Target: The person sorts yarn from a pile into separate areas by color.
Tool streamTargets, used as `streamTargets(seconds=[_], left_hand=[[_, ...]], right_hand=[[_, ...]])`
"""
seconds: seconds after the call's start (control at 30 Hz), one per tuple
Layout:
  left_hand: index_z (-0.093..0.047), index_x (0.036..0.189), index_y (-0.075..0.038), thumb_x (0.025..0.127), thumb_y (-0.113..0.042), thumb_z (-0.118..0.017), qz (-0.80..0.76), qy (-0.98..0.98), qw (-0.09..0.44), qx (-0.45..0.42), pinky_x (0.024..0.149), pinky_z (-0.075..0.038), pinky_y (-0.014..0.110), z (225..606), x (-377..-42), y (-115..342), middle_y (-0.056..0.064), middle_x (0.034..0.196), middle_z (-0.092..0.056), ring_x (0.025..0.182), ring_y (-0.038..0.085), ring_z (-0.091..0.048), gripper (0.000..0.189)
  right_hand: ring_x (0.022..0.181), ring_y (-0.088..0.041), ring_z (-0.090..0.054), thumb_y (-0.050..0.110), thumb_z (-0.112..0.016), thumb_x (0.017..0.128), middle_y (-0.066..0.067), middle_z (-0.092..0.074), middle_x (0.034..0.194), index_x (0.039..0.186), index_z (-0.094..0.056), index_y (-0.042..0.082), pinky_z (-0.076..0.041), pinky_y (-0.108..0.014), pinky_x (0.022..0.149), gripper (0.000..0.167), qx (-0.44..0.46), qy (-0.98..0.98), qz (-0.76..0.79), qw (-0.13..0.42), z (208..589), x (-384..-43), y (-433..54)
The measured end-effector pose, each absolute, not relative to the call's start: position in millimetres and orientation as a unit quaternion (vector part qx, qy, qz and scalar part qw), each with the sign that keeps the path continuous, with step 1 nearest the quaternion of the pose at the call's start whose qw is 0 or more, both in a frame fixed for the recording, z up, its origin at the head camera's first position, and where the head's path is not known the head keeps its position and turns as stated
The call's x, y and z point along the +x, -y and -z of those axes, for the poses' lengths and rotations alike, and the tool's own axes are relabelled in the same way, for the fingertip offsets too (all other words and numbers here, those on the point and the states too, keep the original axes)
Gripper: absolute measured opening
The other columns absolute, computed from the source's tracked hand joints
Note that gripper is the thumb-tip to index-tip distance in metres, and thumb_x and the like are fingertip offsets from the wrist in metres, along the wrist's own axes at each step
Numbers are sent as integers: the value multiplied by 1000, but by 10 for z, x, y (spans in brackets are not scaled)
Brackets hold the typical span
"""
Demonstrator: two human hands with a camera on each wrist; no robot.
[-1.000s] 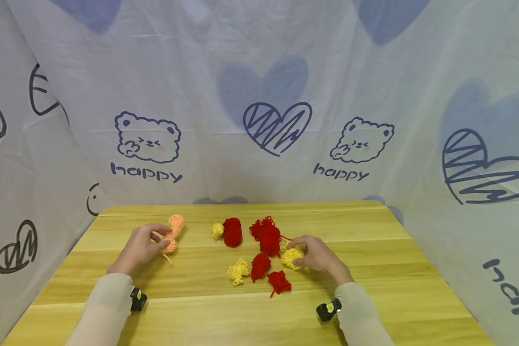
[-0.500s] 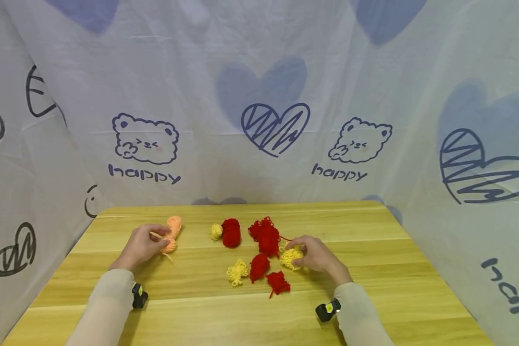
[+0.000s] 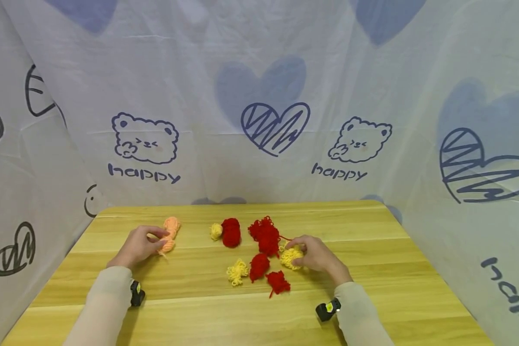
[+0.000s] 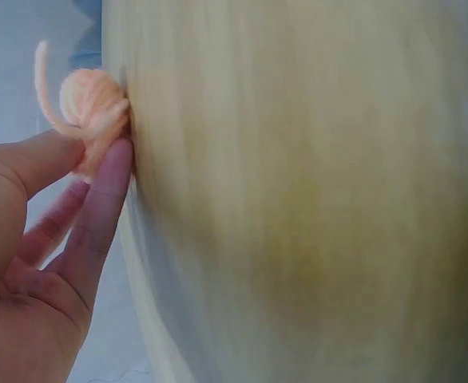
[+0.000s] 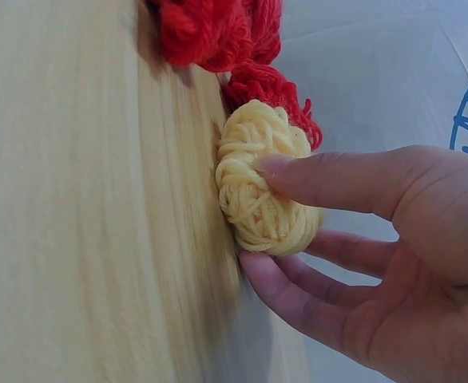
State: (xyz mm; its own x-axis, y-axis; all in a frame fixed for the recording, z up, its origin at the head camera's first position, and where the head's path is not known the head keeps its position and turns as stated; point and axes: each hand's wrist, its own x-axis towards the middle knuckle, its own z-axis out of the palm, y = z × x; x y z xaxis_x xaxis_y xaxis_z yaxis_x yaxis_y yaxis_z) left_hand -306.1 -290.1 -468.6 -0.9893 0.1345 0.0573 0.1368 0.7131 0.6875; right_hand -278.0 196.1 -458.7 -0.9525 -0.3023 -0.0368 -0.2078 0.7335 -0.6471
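My left hand [image 3: 139,244] pinches a peach-coloured yarn bundle [image 3: 171,229] between thumb and fingers at the table's left side. In the left wrist view the peach yarn [image 4: 94,104] has a loose tail curling up over the thumb tip. My right hand [image 3: 319,255] grips a yellow yarn ball [image 3: 290,258] at the right of the group. The right wrist view shows the thumb across the yellow ball [image 5: 262,187] and fingers beneath its side. Right behind the yellow ball lies a tangled red yarn bundle [image 3: 265,235], a strand of it reaching toward the hand.
On the wooden table [image 3: 190,312] lie a small yellow ball [image 3: 216,231] beside a red skein [image 3: 231,232], a looped yellow bundle [image 3: 238,272], a red ball [image 3: 259,266] and a small red bundle [image 3: 278,282]. A printed curtain [image 3: 216,163] hangs behind the table.
My left hand has shifted slightly to the left with the peach yarn. The right hand keeps its grip on the yellow ball, hardly moving.
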Motion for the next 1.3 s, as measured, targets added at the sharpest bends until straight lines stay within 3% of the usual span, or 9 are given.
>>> streamTargets(seconds=[0.5,0.77,1.3], left_hand=[[-74,120,1,95,-5,-71,355,932,-9,-75,67,-58,27,4694,-3080,2928,25,116,-69,91,25,-67,26],[-74,120,0,95,-5,-70,356,931,-10,-79,69,-58,28,4719,-3095,2938,24,117,-69,92,25,-68,26],[-73,120,0,95,-3,-69,360,930,-5,-82,66,-57,25,4743,-3098,2930,23,115,-70,84,19,-67,25]], right_hand=[[115,-35,-65,4,-83,84,-12,-68,134,114,-77,17,-54,-58,102,33,-154,-920,356,64,4614,-2810,-2018],[122,-47,-64,4,-82,85,-16,-66,137,114,-76,16,-55,-58,101,33,-161,-913,368,74,4601,-2824,-2085],[117,-44,-66,5,-83,83,-18,-64,138,113,-76,15,-59,-51,95,33,-158,-909,378,77,4532,-2849,-2214]])
